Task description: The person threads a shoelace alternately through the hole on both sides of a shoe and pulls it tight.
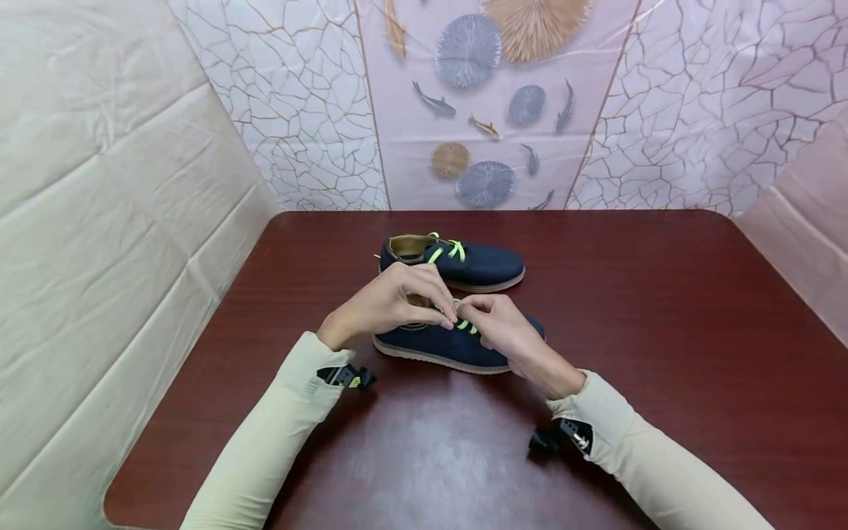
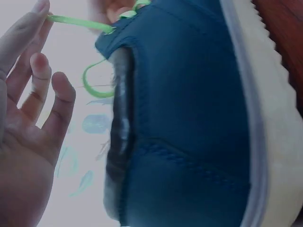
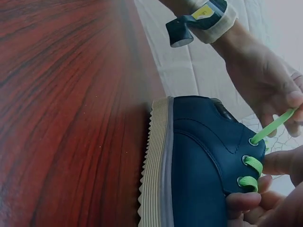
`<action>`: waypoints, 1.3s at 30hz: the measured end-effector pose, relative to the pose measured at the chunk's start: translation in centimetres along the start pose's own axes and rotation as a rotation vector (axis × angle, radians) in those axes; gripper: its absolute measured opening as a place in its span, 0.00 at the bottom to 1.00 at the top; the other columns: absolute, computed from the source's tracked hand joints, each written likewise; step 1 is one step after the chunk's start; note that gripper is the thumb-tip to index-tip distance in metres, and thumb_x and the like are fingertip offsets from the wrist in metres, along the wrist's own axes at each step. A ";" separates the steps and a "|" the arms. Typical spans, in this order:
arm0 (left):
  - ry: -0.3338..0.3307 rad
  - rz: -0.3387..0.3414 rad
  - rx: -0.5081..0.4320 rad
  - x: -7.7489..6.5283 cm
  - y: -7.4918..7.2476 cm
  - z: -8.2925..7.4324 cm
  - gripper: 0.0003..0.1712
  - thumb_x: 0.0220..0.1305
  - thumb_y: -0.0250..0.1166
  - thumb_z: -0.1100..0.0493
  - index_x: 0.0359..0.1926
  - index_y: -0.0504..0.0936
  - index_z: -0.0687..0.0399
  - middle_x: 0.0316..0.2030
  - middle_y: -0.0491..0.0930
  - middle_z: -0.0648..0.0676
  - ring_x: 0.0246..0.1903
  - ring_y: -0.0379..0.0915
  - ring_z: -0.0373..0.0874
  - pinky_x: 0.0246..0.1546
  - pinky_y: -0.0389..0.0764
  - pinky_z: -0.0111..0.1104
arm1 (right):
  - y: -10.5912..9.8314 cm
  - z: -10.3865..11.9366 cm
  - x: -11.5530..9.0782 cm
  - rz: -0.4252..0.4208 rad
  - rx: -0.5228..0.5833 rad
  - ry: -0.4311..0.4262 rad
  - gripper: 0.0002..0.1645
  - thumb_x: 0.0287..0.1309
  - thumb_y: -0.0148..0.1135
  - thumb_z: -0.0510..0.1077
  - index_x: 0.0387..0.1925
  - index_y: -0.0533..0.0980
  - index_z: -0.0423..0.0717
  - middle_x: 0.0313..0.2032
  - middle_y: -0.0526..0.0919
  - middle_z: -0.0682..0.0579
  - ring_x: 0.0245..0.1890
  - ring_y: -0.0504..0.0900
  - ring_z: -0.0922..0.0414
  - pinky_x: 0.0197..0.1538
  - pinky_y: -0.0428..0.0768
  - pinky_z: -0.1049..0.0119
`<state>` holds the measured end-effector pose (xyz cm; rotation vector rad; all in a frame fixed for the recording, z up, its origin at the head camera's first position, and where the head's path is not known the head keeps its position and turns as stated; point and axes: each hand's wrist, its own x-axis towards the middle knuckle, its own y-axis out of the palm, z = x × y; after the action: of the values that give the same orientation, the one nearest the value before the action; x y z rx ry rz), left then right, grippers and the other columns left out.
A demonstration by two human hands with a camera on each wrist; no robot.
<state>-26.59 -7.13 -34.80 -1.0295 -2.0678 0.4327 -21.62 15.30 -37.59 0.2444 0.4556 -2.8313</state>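
Note:
A navy shoe (image 1: pixel 437 350) with a pale ridged sole stands on the table, toe to the right. My left hand (image 1: pixel 397 298) is above its opening and pinches one end of the bright green shoelace (image 3: pixel 274 126) between thumb and forefinger. In the left wrist view that lace runs taut from the top eyelet, while the other fingers of the left hand (image 2: pixel 28 118) are loosely bent. My right hand (image 1: pixel 506 331) is over the lacing, fingertips drawn together at the lace; its exact hold is partly hidden. Fingers of the right hand (image 3: pixel 284 198) also touch the shoe's side.
Behind stands a matching navy shoe (image 1: pixel 490 265) with green laces, close to the first and also toe to the right. The dark red wooden table (image 1: pixel 662 309) extends to both sides. A patterned cloth (image 1: pixel 490 132) hangs behind it, and a pale padded wall (image 1: pixel 119 221) is at the left.

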 end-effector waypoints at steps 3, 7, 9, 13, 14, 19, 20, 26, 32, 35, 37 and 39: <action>-0.018 -0.026 -0.054 -0.4 -0.5 -0.6 0.05 0.59 0.77 0.70 0.37 0.93 0.60 0.36 0.91 0.48 0.41 0.81 0.43 0.44 0.80 0.37 | 0.4 0.0 0.1 0.004 0.007 -0.003 0.18 0.79 0.56 0.50 0.54 0.85 0.44 0.26 0.71 0.60 0.15 0.55 0.61 0.27 0.63 0.69; -0.020 -0.061 -0.127 -0.9 -1.5 -1.5 0.08 0.58 0.76 0.73 0.37 0.93 0.60 0.35 0.90 0.50 0.40 0.83 0.47 0.41 0.83 0.38 | 0.7 0.1 0.6 0.006 0.030 -0.023 0.17 0.78 0.58 0.49 0.52 0.85 0.41 0.44 0.81 0.54 0.17 0.56 0.62 0.28 0.63 0.69; -0.020 -0.073 -0.171 -1.2 -2.1 -2.0 0.07 0.59 0.76 0.73 0.36 0.93 0.59 0.35 0.90 0.52 0.38 0.83 0.50 0.38 0.83 0.39 | 0.8 0.2 0.9 0.001 0.046 -0.032 0.17 0.77 0.58 0.48 0.51 0.85 0.40 0.52 0.80 0.51 0.18 0.57 0.62 0.28 0.64 0.69; -0.016 -0.087 -0.289 -1.6 -2.9 -2.9 0.03 0.62 0.77 0.65 0.35 0.92 0.62 0.33 0.89 0.57 0.34 0.82 0.52 0.34 0.82 0.37 | 1.0 0.3 1.1 -0.009 0.067 -0.033 0.17 0.77 0.57 0.47 0.51 0.84 0.39 0.56 0.80 0.49 0.19 0.58 0.62 0.29 0.65 0.69; -0.014 -0.091 -0.321 -1.7 -3.1 -3.0 0.05 0.62 0.77 0.63 0.34 0.92 0.62 0.33 0.89 0.59 0.32 0.81 0.53 0.32 0.81 0.37 | 1.0 0.3 1.1 -0.013 0.069 -0.031 0.17 0.77 0.57 0.47 0.52 0.84 0.39 0.56 0.80 0.49 0.19 0.58 0.62 0.29 0.65 0.69; -0.012 -0.075 -0.423 -2.3 -3.7 -3.7 0.04 0.58 0.77 0.72 0.33 0.92 0.62 0.30 0.88 0.62 0.27 0.76 0.52 0.30 0.79 0.36 | 1.0 -0.2 1.1 -0.035 0.096 -0.039 0.17 0.77 0.56 0.47 0.51 0.83 0.38 0.51 0.81 0.51 0.22 0.63 0.62 0.28 0.67 0.69; -0.017 -0.065 -0.431 -2.3 -3.8 -3.7 0.06 0.56 0.77 0.75 0.33 0.92 0.62 0.29 0.87 0.62 0.27 0.75 0.52 0.31 0.79 0.36 | 1.0 -0.3 1.1 -0.039 0.104 -0.042 0.17 0.77 0.56 0.46 0.51 0.83 0.38 0.47 0.81 0.53 0.23 0.64 0.62 0.28 0.68 0.70; -0.035 0.009 -0.420 -2.4 -4.4 -4.1 0.06 0.55 0.77 0.75 0.31 0.92 0.63 0.28 0.88 0.60 0.26 0.77 0.52 0.32 0.77 0.38 | 0.5 -0.5 1.0 -0.045 0.147 -0.050 0.16 0.77 0.54 0.45 0.49 0.82 0.36 0.50 0.81 0.50 0.22 0.62 0.63 0.29 0.70 0.70; -0.033 0.068 -0.422 -2.4 -4.9 -4.4 0.15 0.50 0.75 0.82 0.31 0.93 0.61 0.27 0.88 0.60 0.26 0.78 0.53 0.32 0.78 0.38 | 0.1 -0.7 1.2 -0.054 0.177 -0.044 0.14 0.78 0.52 0.44 0.41 0.78 0.38 0.46 0.80 0.50 0.20 0.60 0.64 0.29 0.71 0.70; -0.107 0.165 -0.384 -2.4 -5.0 -4.4 0.13 0.52 0.76 0.79 0.31 0.93 0.58 0.28 0.88 0.58 0.28 0.79 0.52 0.32 0.79 0.38 | -0.1 -0.8 1.4 -0.050 0.190 -0.042 0.15 0.80 0.52 0.45 0.40 0.78 0.39 0.27 0.71 0.58 0.19 0.59 0.63 0.29 0.71 0.68; -0.189 0.266 -0.342 -2.3 -5.0 -4.3 0.09 0.57 0.77 0.74 0.33 0.93 0.57 0.29 0.88 0.56 0.29 0.79 0.50 0.32 0.81 0.37 | -0.2 -0.9 1.4 -0.051 0.202 -0.044 0.15 0.81 0.52 0.46 0.41 0.77 0.39 0.20 0.61 0.60 0.18 0.56 0.62 0.30 0.71 0.68; -0.286 0.363 -0.298 -2.2 -4.9 -4.0 0.05 0.60 0.77 0.68 0.36 0.92 0.57 0.32 0.88 0.55 0.31 0.80 0.48 0.34 0.83 0.37 | -0.3 -1.0 1.5 -0.055 0.201 -0.055 0.15 0.81 0.51 0.46 0.43 0.77 0.38 0.19 0.59 0.60 0.18 0.57 0.62 0.30 0.71 0.67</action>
<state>-25.33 -12.02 -30.40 -1.6147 -2.2448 0.4844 -22.99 15.60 -38.72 0.1952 0.1687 -2.9304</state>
